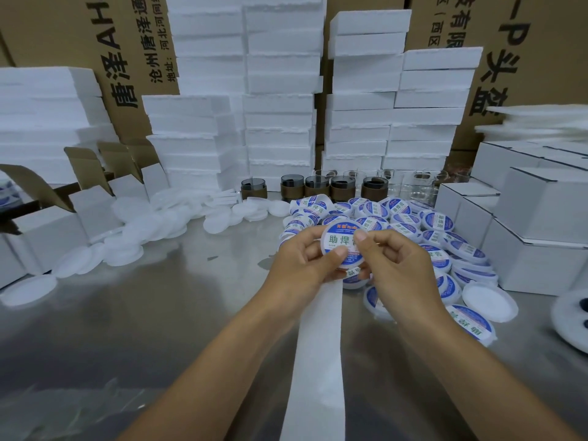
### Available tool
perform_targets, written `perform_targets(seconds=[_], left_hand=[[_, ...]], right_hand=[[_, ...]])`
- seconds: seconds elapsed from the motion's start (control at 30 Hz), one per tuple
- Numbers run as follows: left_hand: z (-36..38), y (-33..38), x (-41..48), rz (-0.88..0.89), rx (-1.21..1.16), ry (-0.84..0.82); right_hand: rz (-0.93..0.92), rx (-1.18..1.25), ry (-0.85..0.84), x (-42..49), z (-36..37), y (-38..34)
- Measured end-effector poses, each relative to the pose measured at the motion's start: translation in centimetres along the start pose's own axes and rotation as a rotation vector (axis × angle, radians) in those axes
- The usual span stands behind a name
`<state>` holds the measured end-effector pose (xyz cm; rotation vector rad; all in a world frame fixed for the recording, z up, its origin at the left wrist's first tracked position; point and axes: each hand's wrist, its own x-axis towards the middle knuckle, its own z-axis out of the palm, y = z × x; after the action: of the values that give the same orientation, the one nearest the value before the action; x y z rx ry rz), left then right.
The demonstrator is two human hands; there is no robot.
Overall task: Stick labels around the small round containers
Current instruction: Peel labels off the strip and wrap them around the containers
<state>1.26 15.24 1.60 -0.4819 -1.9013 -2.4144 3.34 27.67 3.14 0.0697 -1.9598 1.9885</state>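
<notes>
Left hand [305, 262] and right hand [391, 259] are both pinching one white round container [339, 241] with a glossy label, just in front of the heap of labelled containers [445, 237]. A smooth backing strip [318, 361] is trailing below; the brushed-steel table [143, 329] is lying open left of the heap.

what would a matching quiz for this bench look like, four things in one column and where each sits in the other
Things
1 held container
2 paper strip
3 plain white lids
4 brown jars

Places
a in a row at the back, before the foam stacks
b gripped by the left hand and right hand
c spread over the table on the left
d trailing from the hands toward the camera

Pairs: 1-b, 2-d, 3-c, 4-a
</notes>
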Motion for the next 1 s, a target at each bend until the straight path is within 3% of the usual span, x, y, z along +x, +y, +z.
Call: perform_targets(seconds=[0.47,0.67,1.0], left_hand=[[0.0,0.5,-0.2,0.023,0.126,-0.006],[0.0,0.7,-0.1,0.057,0.099,0.067],[0.2,1.1,-0.4,0.054,0.062,0.118]], right_hand=[[-0.068,-0.083,0.071,0.3,-0.2,0.3],[-0.125,-0.13,-0.083,0.0,0.1,0.5],[-0.153,-0.105,-0.106,0.1,0.0,0.6]])
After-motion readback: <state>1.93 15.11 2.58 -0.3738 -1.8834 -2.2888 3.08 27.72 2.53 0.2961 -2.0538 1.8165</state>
